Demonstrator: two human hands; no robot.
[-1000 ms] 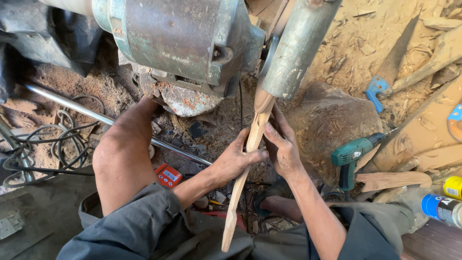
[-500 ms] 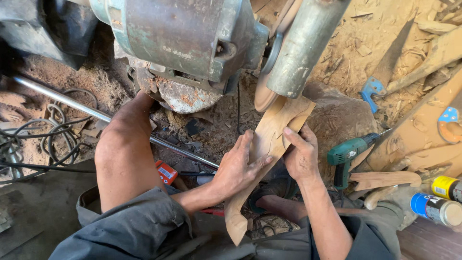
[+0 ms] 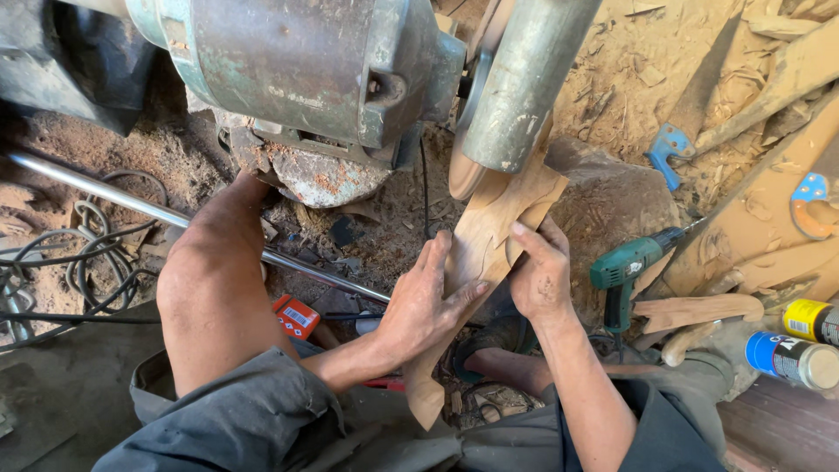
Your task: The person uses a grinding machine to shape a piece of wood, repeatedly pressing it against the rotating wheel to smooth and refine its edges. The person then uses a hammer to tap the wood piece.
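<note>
A long carved piece of pale wood [image 3: 476,253] runs from near my lap up to the spinning disc [image 3: 463,170] of a bench grinder. My left hand [image 3: 424,301] grips the wood along its left side, fingers spread over its broad face. On the right edge my right hand [image 3: 540,275] holds the same piece, with its fingers curled over the top. The wood's upper end touches the disc under a grey metal guard [image 3: 529,83]. The lower end of the wood [image 3: 424,402] sticks out between my knees.
The grinder's green-grey motor [image 3: 297,70] fills the top left. A steel bar [image 3: 175,214] crosses the sawdust floor, cables [image 3: 61,271] lie left. A green power drill [image 3: 625,271], wooden offcuts [image 3: 699,310] and two cans [image 3: 795,350] sit right. My bare left knee [image 3: 214,288] is raised.
The wood has been turned from edge-on to its broad face up, and its top end now sits lower against the disc. Both hands shifted their hold with it.
</note>
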